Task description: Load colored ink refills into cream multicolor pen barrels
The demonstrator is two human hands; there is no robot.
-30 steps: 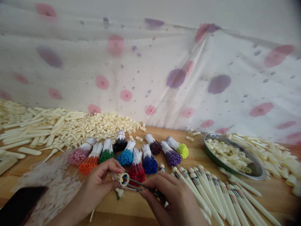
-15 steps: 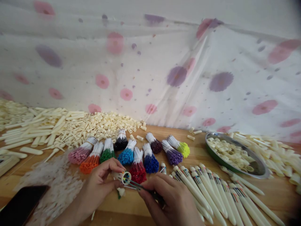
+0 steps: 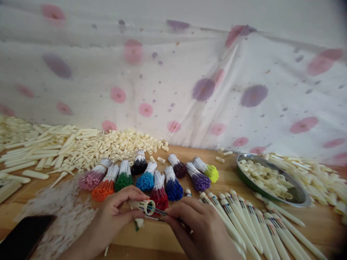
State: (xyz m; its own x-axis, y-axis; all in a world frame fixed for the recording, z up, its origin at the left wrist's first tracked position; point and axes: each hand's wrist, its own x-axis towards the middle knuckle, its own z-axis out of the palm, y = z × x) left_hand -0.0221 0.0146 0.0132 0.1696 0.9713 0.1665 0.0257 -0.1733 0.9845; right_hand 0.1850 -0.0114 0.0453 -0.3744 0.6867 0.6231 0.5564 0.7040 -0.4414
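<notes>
My left hand (image 3: 118, 213) is closed around a short cream pen collar (image 3: 145, 206), its open end turned to the right. My right hand (image 3: 195, 225) pinches a bunch of thin coloured refills (image 3: 158, 213) whose tips sit inside that collar. Both hands hover low over the wooden table (image 3: 227, 177), just in front of the red refill bundle (image 3: 159, 195). Around it lie other bundles: pink (image 3: 92, 177), orange (image 3: 104, 187), green (image 3: 123, 178), light blue (image 3: 146, 178), dark blue (image 3: 173, 187), purple (image 3: 199, 180) and yellow-green (image 3: 210, 171).
A row of assembled cream pens (image 3: 252, 220) fans out at the right. A metal bowl (image 3: 298, 196) holds cream collars. Heaps of cream barrels and small parts (image 3: 81, 144) cover the left. A dark phone (image 3: 23, 236) lies at the lower left. A flowered sheet (image 3: 173, 79) hangs behind.
The right hand has slid left, pushing the refills further into the collar. The collar has tilted, so its open end now faces sideways rather than towards me.
</notes>
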